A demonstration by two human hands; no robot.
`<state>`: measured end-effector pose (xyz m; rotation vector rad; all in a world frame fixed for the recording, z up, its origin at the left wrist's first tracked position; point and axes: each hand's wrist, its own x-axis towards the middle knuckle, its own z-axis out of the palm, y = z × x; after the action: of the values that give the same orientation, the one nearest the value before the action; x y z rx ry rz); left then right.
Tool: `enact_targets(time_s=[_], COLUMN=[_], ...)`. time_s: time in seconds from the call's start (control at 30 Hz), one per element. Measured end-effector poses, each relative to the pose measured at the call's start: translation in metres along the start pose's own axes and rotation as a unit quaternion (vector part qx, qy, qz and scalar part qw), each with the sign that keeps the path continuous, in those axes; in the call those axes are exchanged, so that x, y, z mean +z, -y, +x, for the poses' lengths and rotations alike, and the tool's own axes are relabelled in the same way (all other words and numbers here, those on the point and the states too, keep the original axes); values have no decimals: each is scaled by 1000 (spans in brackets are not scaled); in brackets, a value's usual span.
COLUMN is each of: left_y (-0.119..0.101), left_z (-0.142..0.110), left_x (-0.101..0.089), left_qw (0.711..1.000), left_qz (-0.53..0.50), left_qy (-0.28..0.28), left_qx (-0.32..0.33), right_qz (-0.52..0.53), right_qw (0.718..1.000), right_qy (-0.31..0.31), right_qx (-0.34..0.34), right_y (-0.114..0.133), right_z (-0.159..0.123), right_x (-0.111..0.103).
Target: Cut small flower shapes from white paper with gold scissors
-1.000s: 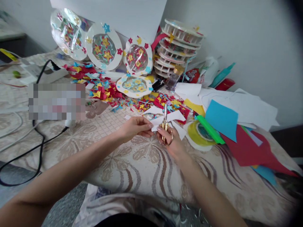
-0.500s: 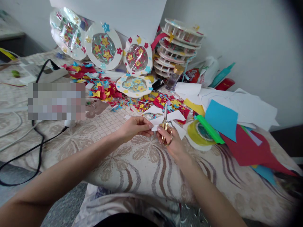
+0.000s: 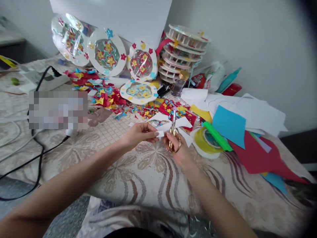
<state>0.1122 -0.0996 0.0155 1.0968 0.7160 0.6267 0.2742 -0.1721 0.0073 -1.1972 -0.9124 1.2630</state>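
Where grey speckled floor (image 3: pixel 65 215) shows at the lower left, the tabletop (image 3: pixel 146 180) begins, draped in pale cloth with brown flowers and wavy bands; a white board (image 3: pixel 116 16) rises behind it, and a grey wall (image 3: pixel 250 43) stretches to the right.

Leftmost lie a white power strip (image 3: pixel 55 81) and a black cable (image 3: pixel 41 152), next to a blurred-out patch. Three round, star-trimmed discs (image 3: pixel 121 44) lean along the back above a heap of coloured paper scraps (image 3: pixel 106 99). The left hand (image 3: pixel 139 135) keeps its grip together, pinching a small white slip (image 3: pixel 160 134) out over the near side of the scraps. Just right of the slip, the right hand (image 3: pixel 181 147) has its grip closed round gold-handled scissors (image 3: pixel 172 135), blades pointing away from the body. Behind stand a tiered white structure (image 3: pixel 184 51) and a gold-capped jar (image 3: pixel 177 88). Further right, a yellow tape roll (image 3: pixel 201 140), a green strip (image 3: pixel 218 136), a blue sheet (image 3: pixel 229 127) and red sheets (image 3: pixel 260 157) crowd that side.

At the left the cable droops past the front edge; between the forearms bare cloth runs down to the lap; at far right, red paper nears the side edge.
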Motion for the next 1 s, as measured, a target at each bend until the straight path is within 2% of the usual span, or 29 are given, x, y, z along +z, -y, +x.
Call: enact_targets(time_s=[0.2, 0.37, 0.47, 0.6, 0.7, 0.83, 1.0], left_y=[-1, -6, -11, -11, -7, -1, 1], left_z=[-1, -1, 0, 0, 0, -2, -4], left_x=[-1, -3, -7, -10, -8, -1, 0], left_qw=[1000, 999, 999, 999, 999, 995, 997], left_qz=[8, -3, -26, -23, 24, 72, 36], left_qy=[10, 10, 6, 7, 23, 39, 48], left_qx=[26, 36, 40, 33, 27, 55, 52], right_qz=[-1, -29, -59, -91, -73, -29, -18], right_qw=[1000, 999, 997, 996, 997, 999, 999], right_qy=[-18, 25, 46, 7, -14, 9, 26], right_qx=[3, 29, 10, -1, -23, -17, -32], right_y=[-3, -3, -5, -5, -3, -3, -7], right_z=[2, -7, -13, -13, -9, -7, -4], right_x=[-4, -4, -2, 0, 0, -1, -1])
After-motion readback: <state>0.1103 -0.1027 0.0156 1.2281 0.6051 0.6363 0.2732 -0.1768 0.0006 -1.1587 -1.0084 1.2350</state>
